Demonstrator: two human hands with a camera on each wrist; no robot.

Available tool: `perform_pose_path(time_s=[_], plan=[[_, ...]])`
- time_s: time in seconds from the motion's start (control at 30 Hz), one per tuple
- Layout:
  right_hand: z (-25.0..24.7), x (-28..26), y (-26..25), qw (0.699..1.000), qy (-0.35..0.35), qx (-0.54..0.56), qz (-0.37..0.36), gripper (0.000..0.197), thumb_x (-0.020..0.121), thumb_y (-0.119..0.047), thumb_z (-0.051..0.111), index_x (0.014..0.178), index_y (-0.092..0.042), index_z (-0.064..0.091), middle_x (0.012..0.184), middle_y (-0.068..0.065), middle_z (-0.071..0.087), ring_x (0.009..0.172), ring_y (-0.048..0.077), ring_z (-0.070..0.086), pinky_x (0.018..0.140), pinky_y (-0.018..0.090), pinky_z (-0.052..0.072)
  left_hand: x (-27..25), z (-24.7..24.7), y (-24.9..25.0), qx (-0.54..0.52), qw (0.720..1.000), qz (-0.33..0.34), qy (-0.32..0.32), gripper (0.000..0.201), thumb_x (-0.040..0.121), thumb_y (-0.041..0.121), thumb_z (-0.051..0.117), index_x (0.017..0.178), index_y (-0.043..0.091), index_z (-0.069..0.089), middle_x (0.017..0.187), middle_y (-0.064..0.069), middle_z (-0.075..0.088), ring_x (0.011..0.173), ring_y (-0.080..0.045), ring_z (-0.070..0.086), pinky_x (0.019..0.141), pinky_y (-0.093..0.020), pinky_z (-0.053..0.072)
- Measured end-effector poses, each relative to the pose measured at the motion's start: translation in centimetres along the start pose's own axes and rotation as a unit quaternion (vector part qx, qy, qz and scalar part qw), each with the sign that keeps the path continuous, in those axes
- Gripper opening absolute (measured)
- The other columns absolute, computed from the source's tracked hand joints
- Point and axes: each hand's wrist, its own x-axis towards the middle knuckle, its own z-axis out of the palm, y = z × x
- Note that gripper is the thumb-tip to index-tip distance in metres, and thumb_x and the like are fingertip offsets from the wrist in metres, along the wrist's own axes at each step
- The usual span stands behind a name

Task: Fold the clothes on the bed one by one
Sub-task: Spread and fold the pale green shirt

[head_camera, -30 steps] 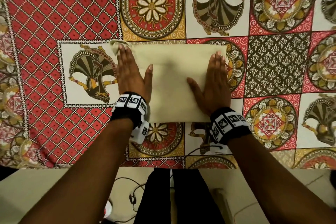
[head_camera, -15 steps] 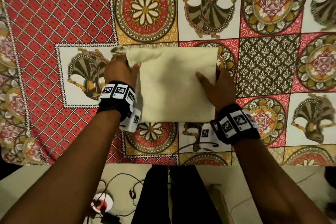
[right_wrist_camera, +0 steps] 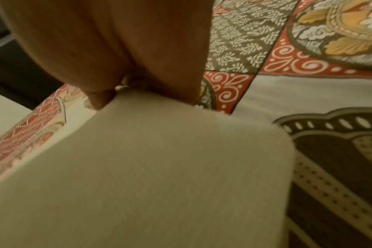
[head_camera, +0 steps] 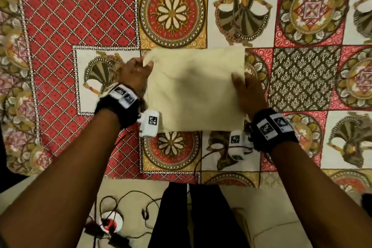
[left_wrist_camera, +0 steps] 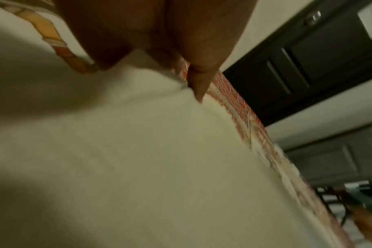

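Note:
A cream folded cloth point(head_camera: 193, 88) lies as a neat rectangle on the patterned bedspread point(head_camera: 80, 16), near the bed's front edge. My left hand point(head_camera: 136, 72) holds its left edge, fingers tucked under the fabric and thumb on top near the far left corner. My right hand point(head_camera: 248, 90) holds the right edge the same way, thumb lying on the cloth. In the left wrist view the cloth point(left_wrist_camera: 138, 159) fills the frame below my left hand point(left_wrist_camera: 159, 50). In the right wrist view my right hand point(right_wrist_camera: 117, 58) pinches the cloth point(right_wrist_camera: 149, 167), whose near corner looks lifted off the bedspread.
The bedspread reaches to all sides of the cloth, with patchwork squares of dancers and medallions. Below the bed's front edge point(head_camera: 181, 179) the floor shows cables and a round white plug block point(head_camera: 111, 221). My dark-trousered legs point(head_camera: 193, 217) stand against the bed.
Both hands were pressing flat on top of the cloth. They have slid outward to its left and right edges and now grip them, fingers under the fabric.

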Motion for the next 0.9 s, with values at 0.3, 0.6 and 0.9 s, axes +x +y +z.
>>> perform_pose_path(time_s=[0.3, 0.6, 0.9], plan=[[1.2, -4.4, -0.2, 0.993, 0.081, -0.014, 0.085, 0.061, 0.099, -0.063, 0.045, 0.13, -0.014, 0.061, 0.131, 0.005, 0.062, 0.119, 0.019, 0.055, 0.101, 0.032, 0.042, -4.4, 0.0, -2.6, 0.068, 0.997, -0.034, 0.026, 0.053, 0.095, 0.05, 0.059, 0.137, 0.019, 0.056, 0.136, -0.003, 0.059, 0.125, -0.016, 0.053, 0.098, -0.013, 0.033], [2.9, -3.4, -1.3, 0.975, 0.103, 0.153, 0.121, 0.051, 0.096, -0.051, 0.062, 0.138, -0.023, 0.059, 0.124, -0.016, 0.065, 0.12, 0.015, 0.061, 0.106, 0.04, 0.049, -2.0, 1.8, -2.0, 0.027, 0.996, -0.084, -0.003, 0.064, 0.096, 0.044, 0.06, 0.147, 0.01, 0.044, 0.145, -0.002, 0.048, 0.136, -0.017, 0.043, 0.107, -0.014, 0.025], [2.1, -8.5, -8.7, 0.942, 0.003, 0.321, 0.098, 0.032, 0.099, -0.033, 0.063, 0.129, -0.021, 0.061, 0.119, 0.004, 0.074, 0.108, 0.026, 0.072, 0.091, 0.052, 0.058, -8.8, -5.5, -0.4, -0.223, 0.957, -0.163, -0.086, 0.087, 0.075, 0.068, 0.072, 0.146, 0.026, 0.044, 0.142, 0.001, 0.056, 0.119, -0.026, 0.062, 0.096, -0.051, 0.052]])
